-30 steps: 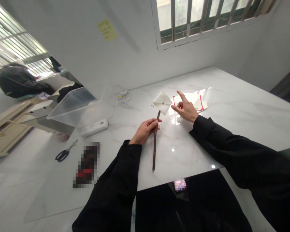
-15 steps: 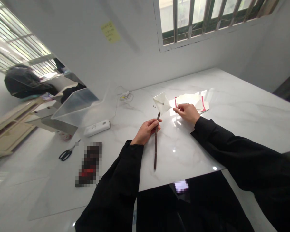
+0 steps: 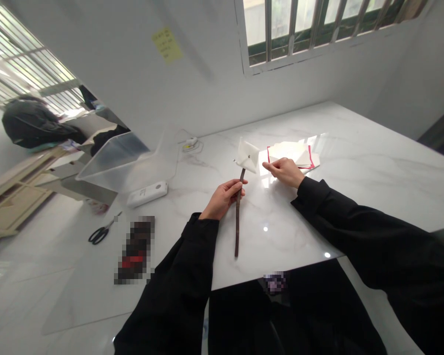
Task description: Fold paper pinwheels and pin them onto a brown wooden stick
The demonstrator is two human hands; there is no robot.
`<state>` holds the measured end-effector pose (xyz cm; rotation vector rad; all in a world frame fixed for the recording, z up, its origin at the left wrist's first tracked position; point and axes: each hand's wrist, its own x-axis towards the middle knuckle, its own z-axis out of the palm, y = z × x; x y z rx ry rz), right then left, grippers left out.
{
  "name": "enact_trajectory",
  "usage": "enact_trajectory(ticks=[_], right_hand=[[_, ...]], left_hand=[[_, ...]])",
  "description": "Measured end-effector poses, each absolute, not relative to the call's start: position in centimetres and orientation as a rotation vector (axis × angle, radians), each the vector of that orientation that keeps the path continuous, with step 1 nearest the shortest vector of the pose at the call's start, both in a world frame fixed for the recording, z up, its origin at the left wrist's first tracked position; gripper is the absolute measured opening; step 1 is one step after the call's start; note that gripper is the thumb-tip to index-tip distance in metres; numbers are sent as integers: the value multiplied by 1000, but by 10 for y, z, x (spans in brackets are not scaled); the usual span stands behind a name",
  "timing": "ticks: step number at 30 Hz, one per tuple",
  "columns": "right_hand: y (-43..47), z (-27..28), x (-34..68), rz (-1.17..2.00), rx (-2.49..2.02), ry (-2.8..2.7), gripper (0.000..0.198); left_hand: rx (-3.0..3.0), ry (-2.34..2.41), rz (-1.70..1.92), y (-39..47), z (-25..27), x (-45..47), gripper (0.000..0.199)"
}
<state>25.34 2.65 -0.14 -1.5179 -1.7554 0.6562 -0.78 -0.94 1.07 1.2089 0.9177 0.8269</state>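
A white paper pinwheel point(image 3: 248, 157) is fixed by a small pin to the upper end of a thin dark brown stick point(image 3: 237, 227). My left hand point(image 3: 224, 198) is closed around the stick just below the paper. The pinwheel faces me, tilted, with its blades folded in to the pin. Just right of it is my right hand point(image 3: 284, 171), fingers curled and index finger pointing at the blade's edge, apart from the paper. Behind that hand lies a pile of cream paper sheets point(image 3: 292, 153) with a red-edged piece among them. Tiny shiny bits point(image 3: 235, 161) show left of the pinwheel.
On the left of the white marbled table point(image 3: 355, 162) are black-handled scissors point(image 3: 99, 235), a pixelated dark item point(image 3: 135, 251) and a white power bank-like device point(image 3: 147, 194). A clear plastic bin point(image 3: 114, 160) stands behind them. A yellow note point(image 3: 167, 45) hangs on the wall.
The pinwheel's blades have turned about the pin, while the stick stays in my left hand. My right hand has shifted very slightly left.
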Motion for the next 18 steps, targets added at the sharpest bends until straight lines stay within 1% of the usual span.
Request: enact_trajectory(ticks=[4,6,8,14,16,18], right_hand=[[28,-3,255,548,-1483,-1755,51],[28,-4,255,546,-1475,-1715,45],[27,-4,255,565,-1464,-1666,49],[26,-2,256,550,-1405,-1618,74],[27,-2,256,612,-1406,-1607,72],[28,-2,255,777,-1410,-1663,66]], left_hand=[[1208,909,829,-8,9,-8,40],[1209,909,827,-8,9,-8,39],[1215,908,822,-8,9,-8,39],[1224,916,809,-9,10,-7,40],[1225,918,809,-10,10,-7,41],[1226,916,810,-10,10,-7,41]])
